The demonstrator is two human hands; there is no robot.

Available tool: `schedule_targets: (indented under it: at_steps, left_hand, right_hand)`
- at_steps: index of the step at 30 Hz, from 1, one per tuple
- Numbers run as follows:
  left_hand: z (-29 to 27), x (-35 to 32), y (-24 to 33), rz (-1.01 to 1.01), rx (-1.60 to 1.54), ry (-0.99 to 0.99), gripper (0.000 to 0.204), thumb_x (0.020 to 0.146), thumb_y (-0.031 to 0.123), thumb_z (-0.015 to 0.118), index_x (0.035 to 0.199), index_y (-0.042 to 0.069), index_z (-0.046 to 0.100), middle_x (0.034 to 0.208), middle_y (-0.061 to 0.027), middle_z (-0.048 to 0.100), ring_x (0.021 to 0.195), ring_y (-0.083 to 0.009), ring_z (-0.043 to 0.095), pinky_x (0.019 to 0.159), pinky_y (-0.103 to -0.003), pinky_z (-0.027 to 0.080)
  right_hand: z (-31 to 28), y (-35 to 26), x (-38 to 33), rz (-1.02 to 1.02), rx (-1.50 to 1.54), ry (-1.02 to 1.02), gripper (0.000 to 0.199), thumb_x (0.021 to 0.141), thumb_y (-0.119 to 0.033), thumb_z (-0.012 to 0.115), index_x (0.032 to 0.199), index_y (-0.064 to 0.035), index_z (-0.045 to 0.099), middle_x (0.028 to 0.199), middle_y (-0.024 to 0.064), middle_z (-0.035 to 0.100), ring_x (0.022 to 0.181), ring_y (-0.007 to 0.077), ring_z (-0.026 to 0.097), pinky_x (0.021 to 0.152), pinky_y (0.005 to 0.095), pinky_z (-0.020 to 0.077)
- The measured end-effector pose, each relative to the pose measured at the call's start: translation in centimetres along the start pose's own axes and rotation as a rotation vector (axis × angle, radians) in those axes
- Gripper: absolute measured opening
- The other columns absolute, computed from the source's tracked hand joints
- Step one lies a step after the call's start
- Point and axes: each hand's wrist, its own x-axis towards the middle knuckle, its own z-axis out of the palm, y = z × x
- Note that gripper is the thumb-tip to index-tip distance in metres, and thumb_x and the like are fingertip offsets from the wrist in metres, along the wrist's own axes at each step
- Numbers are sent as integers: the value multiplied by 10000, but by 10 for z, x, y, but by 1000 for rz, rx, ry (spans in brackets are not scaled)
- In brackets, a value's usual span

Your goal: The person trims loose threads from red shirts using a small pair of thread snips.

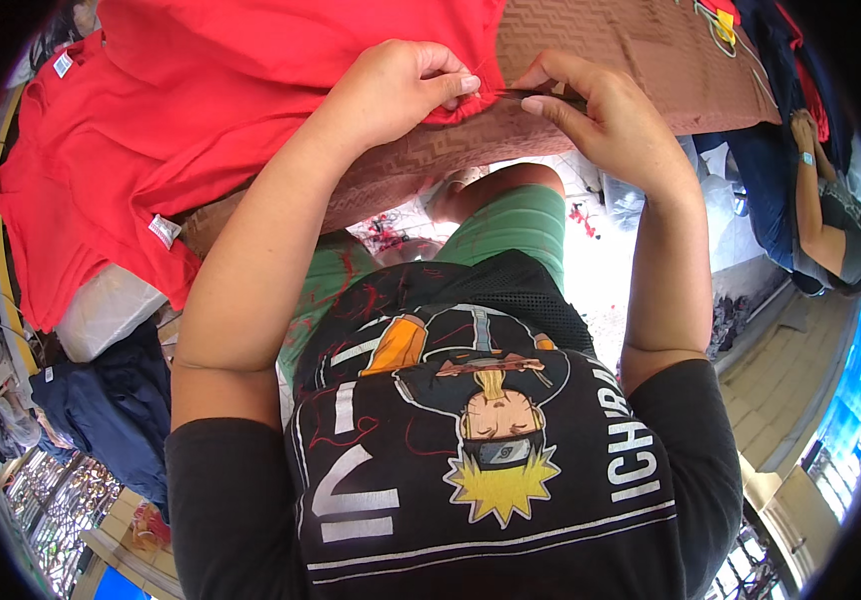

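A red garment (221, 110) lies spread over the brown-covered table at the upper left, with white labels on it. At its right edge my left hand (406, 88) is closed, thumb and forefinger pinching the red cloth; a fine red thread shows near the fingertips. Just to the right, my right hand (606, 110) is closed around slim dark thread snips (536, 96), partly hidden by the fingers. Their tip points left at the pinched edge, close to my left fingertips.
The table cover (641, 60) is brown and patterned. Dark navy clothes (111, 400) hang at the left, below a plastic-wrapped bundle (106, 310). Red thread scraps (583, 215) litter the floor and my green shorts. Another person (826, 220) is at the far right beside dark clothing.
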Motion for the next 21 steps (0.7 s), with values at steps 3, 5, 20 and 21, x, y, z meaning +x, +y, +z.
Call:
schedule_targets:
  at_steps: [3,5,20,21]
  left_hand:
    - [1,0,-4,23,-43,10,235,902,221,632,937,-8,673,798,-62,671,759,-121,620,735,-274,495]
    - [1,1,-6,39,-61,20,239,892,227,642,939,-4,681,793,-83,684,747,-136,637,726,-282,503]
    - [1,0,-4,22,-94,-19,243,936,214,597,964,-19,658,861,-35,663,812,-106,613,778,-253,495]
    - [1,-1,-3,26,-96,-11,244,937,214,596,963,-20,659,862,-37,664,810,-108,615,778,-255,497]
  right_hand:
    - [1,-1,4,-5,-11,-40,183,837,-182,618,935,-28,600,815,193,626,802,412,584,693,466,453]
    - [2,-1,6,-1,-21,-65,173,852,-163,617,951,-22,600,791,161,615,756,330,560,663,413,443]
    - [17,12,14,40,237,-163,138,899,-97,614,971,20,614,820,31,613,774,84,535,710,251,449]
    - [17,14,15,42,235,-182,135,901,-93,612,972,22,614,835,36,614,792,85,539,730,250,449]
